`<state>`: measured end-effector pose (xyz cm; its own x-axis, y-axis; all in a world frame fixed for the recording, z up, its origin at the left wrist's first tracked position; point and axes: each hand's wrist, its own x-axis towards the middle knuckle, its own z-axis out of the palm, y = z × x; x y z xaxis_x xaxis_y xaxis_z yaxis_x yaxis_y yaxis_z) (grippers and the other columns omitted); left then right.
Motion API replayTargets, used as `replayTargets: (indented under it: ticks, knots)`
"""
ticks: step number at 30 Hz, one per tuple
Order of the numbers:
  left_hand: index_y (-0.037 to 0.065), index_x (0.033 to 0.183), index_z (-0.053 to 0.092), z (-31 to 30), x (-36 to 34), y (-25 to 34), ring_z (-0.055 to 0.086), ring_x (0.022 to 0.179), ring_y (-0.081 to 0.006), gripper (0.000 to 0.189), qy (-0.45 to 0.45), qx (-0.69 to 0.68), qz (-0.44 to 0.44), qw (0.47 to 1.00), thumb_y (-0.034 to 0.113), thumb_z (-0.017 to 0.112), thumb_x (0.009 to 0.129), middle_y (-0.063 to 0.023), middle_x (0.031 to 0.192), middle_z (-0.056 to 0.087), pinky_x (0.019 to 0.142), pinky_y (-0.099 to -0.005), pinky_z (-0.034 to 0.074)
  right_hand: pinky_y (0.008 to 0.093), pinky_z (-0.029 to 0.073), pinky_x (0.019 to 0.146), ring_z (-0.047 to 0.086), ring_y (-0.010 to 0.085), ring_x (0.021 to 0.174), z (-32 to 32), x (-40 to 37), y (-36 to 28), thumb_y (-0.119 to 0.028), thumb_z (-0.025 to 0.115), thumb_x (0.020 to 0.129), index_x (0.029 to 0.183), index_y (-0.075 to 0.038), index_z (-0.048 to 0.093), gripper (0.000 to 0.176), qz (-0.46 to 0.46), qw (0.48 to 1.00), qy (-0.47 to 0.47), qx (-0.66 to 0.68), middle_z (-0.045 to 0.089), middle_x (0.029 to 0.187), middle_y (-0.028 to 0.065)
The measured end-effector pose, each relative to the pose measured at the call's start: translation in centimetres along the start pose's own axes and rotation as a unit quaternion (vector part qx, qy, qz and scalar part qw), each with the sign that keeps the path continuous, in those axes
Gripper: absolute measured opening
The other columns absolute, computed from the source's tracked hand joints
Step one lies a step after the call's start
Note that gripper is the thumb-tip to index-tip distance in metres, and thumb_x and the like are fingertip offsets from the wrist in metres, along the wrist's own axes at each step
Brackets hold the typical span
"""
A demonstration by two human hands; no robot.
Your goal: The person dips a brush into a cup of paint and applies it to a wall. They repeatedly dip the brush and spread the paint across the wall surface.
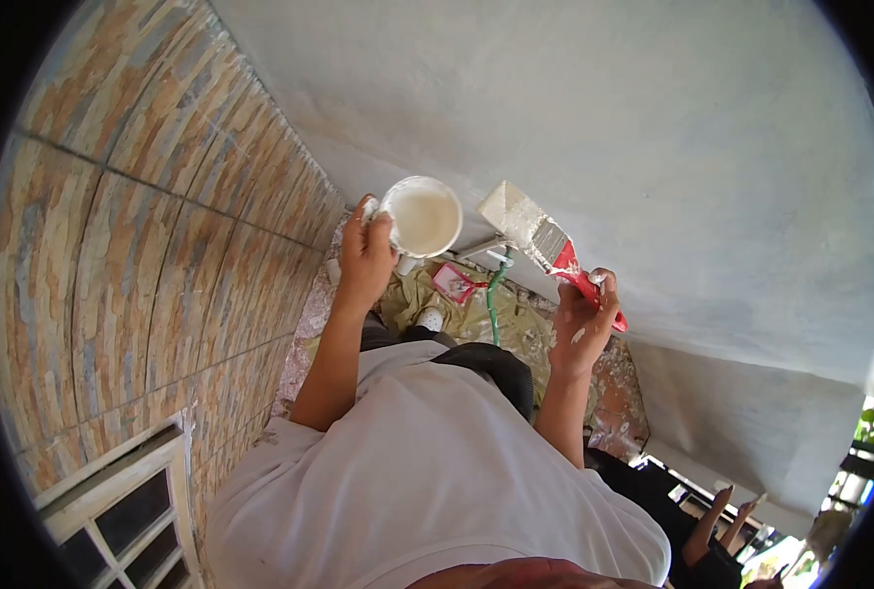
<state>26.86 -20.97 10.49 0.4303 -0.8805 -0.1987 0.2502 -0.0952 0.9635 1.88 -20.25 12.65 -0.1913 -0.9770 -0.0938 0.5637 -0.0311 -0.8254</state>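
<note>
My left hand (366,253) grips a white paint cup (425,217) by its side, fingers at the paint-smeared rim. Pale, off-white paint shows inside the cup. In my right hand (584,319) is a wide paintbrush (566,260) with a red handle, its bristles coated in white paint and pointing up and left toward the cup. A gap separates the bristles from the cup. White paint spots mark my right hand. Beyond both hands rises a grey-white wall (594,108).
To the left stands a stone-patterned tile wall (162,206) with a white-framed window (137,510). Below lie a yellowish sheet (407,299), a pink tray (453,283) and a green hose (493,304). Another person's bare legs (709,525) show at lower right.
</note>
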Motion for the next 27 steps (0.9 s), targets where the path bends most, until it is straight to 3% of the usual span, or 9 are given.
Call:
replayTargets:
  ticks: [2, 5, 7, 10, 12, 16, 20, 25, 27]
  knots:
    - [0.004, 0.115, 0.047, -0.6, 0.0, -0.2, 0.044, 0.059, -0.0033, 0.028, 0.042, 0.024, 0.0, 0.999, 0.017, 0.045, 0.09, 0.001, 0.075, 0.05, 0.046, -0.0181, 0.036, 0.0208, 0.028, 0.052, 0.038, 0.008, 0.057, -1.4, 0.2, -1.1, -0.028, 0.046, 0.091, 0.088, -0.008, 0.05, 0.021, -0.03, 0.999, 0.003, 0.01, 0.047, 0.072, 0.0004]
    - [0.005, 0.103, 0.05, -2.7, 1.0, -0.5, 0.044, 0.058, -0.0046, 0.02, 0.05, 0.057, 0.019, 0.997, 0.019, 0.045, 0.09, 0.0007, 0.074, 0.051, 0.046, -0.019, 0.035, 0.0208, 0.029, 0.051, 0.039, 0.0084, 0.057, -4.2, 0.9, -2.5, -0.034, 0.05, 0.089, 0.092, -0.006, 0.05, 0.028, -0.159, 0.973, 0.166, 0.007, 0.048, 0.068, 0.0009]
    - [0.004, 0.1, 0.05, -2.6, 0.9, 0.6, 0.045, 0.059, -0.0064, 0.02, 0.127, 0.05, 0.018, 0.99, 0.019, 0.045, 0.089, -0.0026, 0.078, 0.052, 0.046, -0.0198, 0.035, 0.0209, 0.03, 0.052, 0.04, 0.0084, 0.058, -5.5, 1.0, -5.0, -0.034, 0.05, 0.089, 0.093, -0.005, 0.05, 0.029, -0.217, 0.963, 0.158, -0.016, 0.048, 0.069, 0.0011]
    - [0.005, 0.1, 0.05, -4.7, 1.9, 0.3, 0.046, 0.061, -0.0078, 0.02, 0.09, 0.059, 0.035, 0.994, 0.02, 0.045, 0.089, -0.004, 0.08, 0.053, 0.046, -0.0206, 0.035, 0.0211, 0.032, 0.053, 0.041, 0.0078, 0.06, -6.0, 1.8, -6.8, -0.033, 0.05, 0.089, 0.092, -0.004, 0.049, 0.029, -0.308, 0.926, 0.218, -0.024, 0.048, 0.072, 0.0019]
    - [0.005, 0.1, 0.051, -5.1, 2.6, 0.3, 0.047, 0.063, -0.0087, 0.021, 0.198, 0.074, 0.026, 0.977, 0.021, 0.046, 0.088, -0.0035, 0.082, 0.054, 0.046, -0.0217, 0.034, 0.0201, 0.031, 0.053, 0.04, 0.0073, 0.06, -6.6, 2.6, -7.3, -0.034, 0.049, 0.089, 0.092, -0.005, 0.049, 0.03, -0.344, 0.898, 0.264, -0.075, 0.048, 0.073, 0.0025]
    - [0.004, 0.097, 0.052, -6.3, 3.2, 0.7, 0.048, 0.064, -0.009, 0.022, 0.157, 0.092, 0.067, 0.981, 0.022, 0.046, 0.088, -0.0034, 0.084, 0.055, 0.047, -0.0228, 0.034, 0.0202, 0.032, 0.052, 0.039, 0.0066, 0.059, -8.0, 4.1, -2.9, -0.028, 0.049, 0.091, 0.092, -0.004, 0.051, 0.024, -0.317, 0.884, 0.301, -0.164, 0.047, 0.072, 0.0005]
    - [0.003, 0.094, 0.053, -5.6, 3.2, 0.9, 0.047, 0.064, -0.0097, 0.022, 0.167, 0.096, 0.082, 0.978, 0.023, 0.045, 0.087, -0.0036, 0.083, 0.056, 0.048, -0.0237, 0.034, 0.02, 0.03, 0.05, 0.036, 0.0056, 0.057, -10.8, 4.3, 4.1, -0.024, 0.049, 0.091, 0.09, -0.005, 0.053, 0.019, -0.256, 0.883, 0.374, -0.122, 0.047, 0.073, -0.0006]
    - [0.003, 0.093, 0.053, -5.3, 2.8, 1.1, 0.046, 0.062, -0.0102, 0.022, 0.158, 0.1, 0.073, 0.98, 0.023, 0.045, 0.087, -0.0039, 0.081, 0.056, 0.048, -0.0239, 0.034, 0.0206, 0.028, 0.05, 0.034, 0.0059, 0.055, -8.1, 3.5, 0.0, -0.029, 0.048, 0.09, 0.087, -0.006, 0.053, 0.023, -0.174, 0.903, 0.39, -0.044, 0.045, 0.065, -0.0008]
    - [0.003, 0.093, 0.053, -5.1, 3.0, 1.0, 0.046, 0.062, -0.0104, 0.022, 0.148, 0.107, 0.077, 0.98, 0.023, 0.045, 0.087, -0.0038, 0.08, 0.055, 0.048, -0.0241, 0.034, 0.0218, 0.026, 0.05, 0.034, 0.0066, 0.054, -4.1, 3.6, -5.7, -0.032, 0.049, 0.089, 0.085, -0.006, 0.053, 0.027, -0.231, 0.908, 0.341, -0.071, 0.044, 0.061, -0.0011]
